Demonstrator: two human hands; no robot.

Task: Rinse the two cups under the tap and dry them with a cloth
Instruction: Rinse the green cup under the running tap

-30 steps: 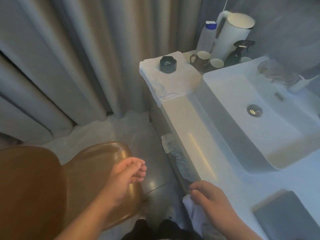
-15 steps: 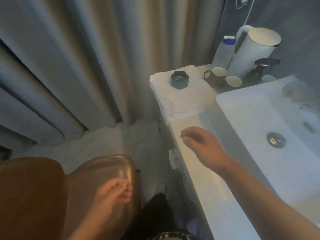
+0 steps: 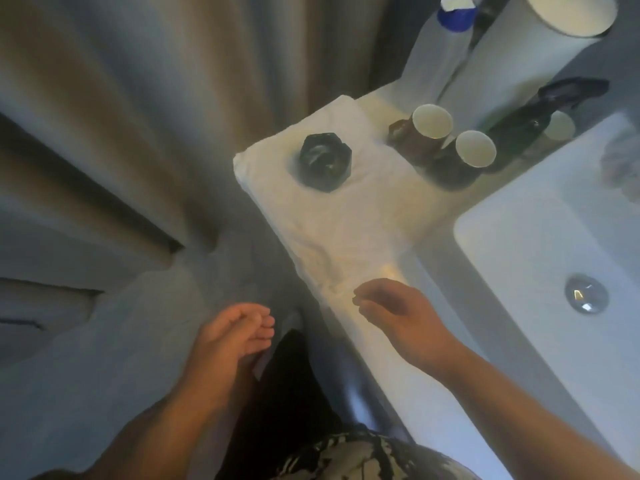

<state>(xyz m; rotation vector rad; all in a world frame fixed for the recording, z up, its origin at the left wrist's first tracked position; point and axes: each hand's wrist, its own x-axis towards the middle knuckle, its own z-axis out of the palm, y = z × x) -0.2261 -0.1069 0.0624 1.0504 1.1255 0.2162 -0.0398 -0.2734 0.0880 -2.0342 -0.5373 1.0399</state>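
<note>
Two cups (image 3: 445, 143), one cloth (image 3: 349, 216), seemingly untouched.

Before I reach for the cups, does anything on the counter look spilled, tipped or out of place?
Nothing spilled or tipped. Both cups stand upright beside the white towel. One oddity: a dark faceted object sits on the towel and must come off before the towel can be used for drying.

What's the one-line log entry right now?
stage: reaching | right hand: empty, over counter | left hand: empty | cups: untouched beside sink

Counter (image 3: 408, 368) (towel (image 3: 349, 216), cups (image 3: 446, 147))
</note>
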